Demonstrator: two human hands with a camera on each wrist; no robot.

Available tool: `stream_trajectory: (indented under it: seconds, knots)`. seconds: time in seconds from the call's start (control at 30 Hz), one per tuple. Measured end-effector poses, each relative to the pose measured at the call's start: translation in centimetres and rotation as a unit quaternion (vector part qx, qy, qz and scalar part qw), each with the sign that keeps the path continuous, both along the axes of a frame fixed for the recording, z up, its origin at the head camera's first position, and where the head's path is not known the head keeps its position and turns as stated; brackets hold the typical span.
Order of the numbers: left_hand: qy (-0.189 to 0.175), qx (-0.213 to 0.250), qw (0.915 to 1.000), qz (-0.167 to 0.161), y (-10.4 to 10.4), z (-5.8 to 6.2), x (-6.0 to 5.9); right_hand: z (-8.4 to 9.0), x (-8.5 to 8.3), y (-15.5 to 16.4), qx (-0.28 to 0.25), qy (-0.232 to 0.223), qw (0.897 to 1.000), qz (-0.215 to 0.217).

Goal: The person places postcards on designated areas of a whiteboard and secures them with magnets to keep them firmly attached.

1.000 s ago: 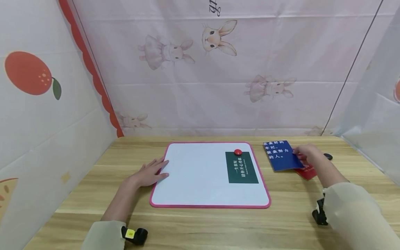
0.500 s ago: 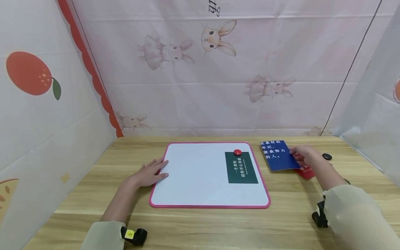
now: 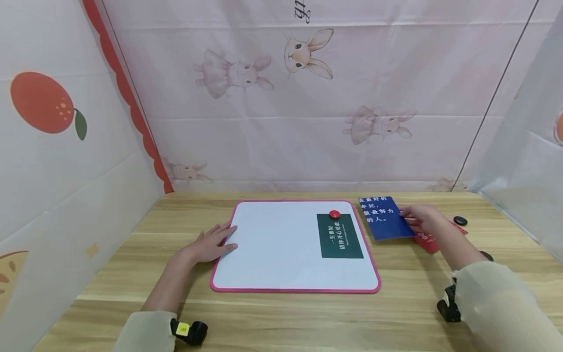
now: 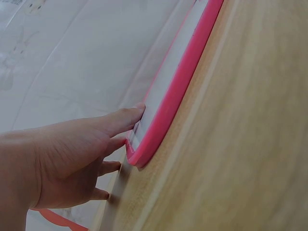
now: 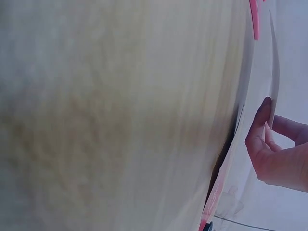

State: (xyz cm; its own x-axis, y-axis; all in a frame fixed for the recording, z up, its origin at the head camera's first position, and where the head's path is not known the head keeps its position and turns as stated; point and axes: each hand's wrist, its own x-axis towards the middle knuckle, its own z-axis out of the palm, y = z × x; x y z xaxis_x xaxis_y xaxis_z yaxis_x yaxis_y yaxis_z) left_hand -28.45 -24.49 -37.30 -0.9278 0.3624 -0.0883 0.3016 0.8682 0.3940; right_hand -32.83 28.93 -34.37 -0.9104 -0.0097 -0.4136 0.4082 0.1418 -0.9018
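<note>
My right hand pinches the right edge of a dark blue card with white writing; in the right wrist view the card stands up from the thumb and fingers, raised off the table. A red card lies on the table, partly hidden under that hand. My left hand rests spread on the left edge of a whiteboard with a pink frame, its thumb over the rim in the left wrist view. On the whiteboard's right side lies a green card, with a red round magnet on its top edge.
Two black round pieces, one farther back and one partly behind the right forearm, lie on the wooden table. Printed cloth walls close off the back and both sides.
My right hand has moved left with the blue card, bringing it closer to the whiteboard and uncovering more of the red card. The left hand has stayed in place.
</note>
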Motion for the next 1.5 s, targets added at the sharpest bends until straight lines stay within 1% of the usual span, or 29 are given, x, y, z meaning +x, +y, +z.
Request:
stream_trajectory:
  seconds: [0.1, 0.2, 0.33, 0.43, 0.67, 0.87, 1.17, 1.33, 1.5]
  knots:
    - [0.000, 0.001, 1.0000, -0.001, -0.1, -0.1, -0.1, 0.0, -0.1, -0.5, -0.011, 0.000, 1.000, -0.004]
    - [0.001, 0.002, 1.0000, -0.003, -0.2, -0.1, -0.2, -0.1, -0.2, -0.8, -0.018, -0.001, 1.000, 0.002]
    - [0.002, 0.005, 1.0000, -0.006, -0.2, -0.1, -0.1, -0.2, -0.3, -1.4, -0.016, -0.002, 1.000, 0.007]
    - [0.001, 0.004, 1.0000, -0.007, -0.1, -0.1, -0.1, -0.2, -0.4, -1.8, -0.011, -0.005, 1.000, 0.001]
    - [-0.002, 0.001, 1.0000, -0.004, -0.1, -0.3, -0.2, -0.3, -0.5, -2.6, -0.021, -0.019, 1.000, -0.012]
    - [0.000, -0.001, 1.0000, -0.001, -0.1, -0.2, -0.1, -0.5, -0.5, -3.4, -0.024, -0.011, 1.000, -0.009]
    - [-0.002, -0.003, 1.0000, -0.002, 0.0, -0.2, -0.1, -0.2, 0.1, -4.5, -0.014, -0.001, 1.000, -0.006]
    - [-0.001, -0.004, 1.0000, 0.002, -0.1, -0.2, 0.0, -0.1, 0.3, -5.1, -0.025, -0.002, 1.000, -0.004]
    - [0.001, -0.001, 1.0000, 0.000, -0.1, -0.2, 0.0, -0.2, 0.2, -5.3, -0.040, 0.003, 0.999, 0.008]
